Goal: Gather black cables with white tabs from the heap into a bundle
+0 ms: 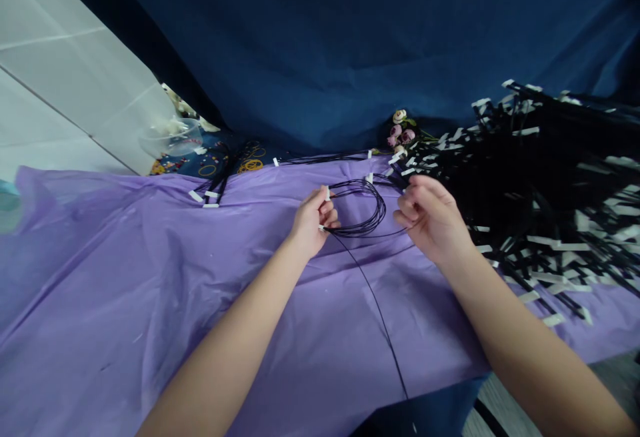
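A coil of thin black cable with white connectors extends to the right from my left hand, whose fingers are closed round the coil's left side. One loose strand hangs from there across the purple cloth and over its front edge. My right hand is to the right of the coil, its fingers pinched together. A single black strand runs from the coil's underside to these fingers. The purple cloth lies beneath both hands.
A large heap of black cables with white connectors covers the right side. Artificial flowers lie behind the coil. At the back left are a clear bowl, yellow bands and a few more cables. A blue cloth hangs behind.
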A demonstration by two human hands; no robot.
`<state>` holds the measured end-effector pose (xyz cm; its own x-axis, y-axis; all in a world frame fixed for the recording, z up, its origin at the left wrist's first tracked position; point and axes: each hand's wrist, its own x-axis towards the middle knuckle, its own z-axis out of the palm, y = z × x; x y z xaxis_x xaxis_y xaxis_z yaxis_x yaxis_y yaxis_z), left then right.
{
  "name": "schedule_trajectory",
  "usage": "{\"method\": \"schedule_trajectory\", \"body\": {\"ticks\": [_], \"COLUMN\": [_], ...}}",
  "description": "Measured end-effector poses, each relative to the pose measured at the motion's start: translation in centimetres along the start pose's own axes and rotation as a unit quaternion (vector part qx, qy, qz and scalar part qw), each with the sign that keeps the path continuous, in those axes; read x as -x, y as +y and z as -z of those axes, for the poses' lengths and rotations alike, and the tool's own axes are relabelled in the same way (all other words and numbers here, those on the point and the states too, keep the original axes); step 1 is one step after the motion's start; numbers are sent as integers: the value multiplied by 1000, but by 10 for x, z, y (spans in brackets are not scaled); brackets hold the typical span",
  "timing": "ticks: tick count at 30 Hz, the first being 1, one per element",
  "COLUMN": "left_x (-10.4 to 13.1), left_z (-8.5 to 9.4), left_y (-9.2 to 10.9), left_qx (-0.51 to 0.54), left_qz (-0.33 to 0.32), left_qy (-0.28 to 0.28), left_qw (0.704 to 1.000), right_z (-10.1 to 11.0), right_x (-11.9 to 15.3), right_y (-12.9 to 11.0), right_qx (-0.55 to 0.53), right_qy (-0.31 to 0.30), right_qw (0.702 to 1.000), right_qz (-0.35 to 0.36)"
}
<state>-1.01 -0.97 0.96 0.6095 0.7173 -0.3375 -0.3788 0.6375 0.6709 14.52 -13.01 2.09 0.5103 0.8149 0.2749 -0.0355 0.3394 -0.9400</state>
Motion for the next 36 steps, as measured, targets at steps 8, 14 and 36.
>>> {"method": "schedule_trajectory", "body": {"ticks": [8,14,36], "left_x": [7,8,12], "left_z": [-1,-1,-6], "left_y": [-7,-8,-10], "left_qx": [-99,-96,-93], "left_qz": [-22,-14,-2], "left_qy": [-74,-96,-99], "left_qw": [992,991,991], "right_z": [-20,-17,-17], "right_x": [14,14,14], "right_y": [7,9,10], "right_qx": [180,232,340], "right_qy": [-7,9,-20], "right_qw": [984,972,930], "right_qz": [14,40,139]}}
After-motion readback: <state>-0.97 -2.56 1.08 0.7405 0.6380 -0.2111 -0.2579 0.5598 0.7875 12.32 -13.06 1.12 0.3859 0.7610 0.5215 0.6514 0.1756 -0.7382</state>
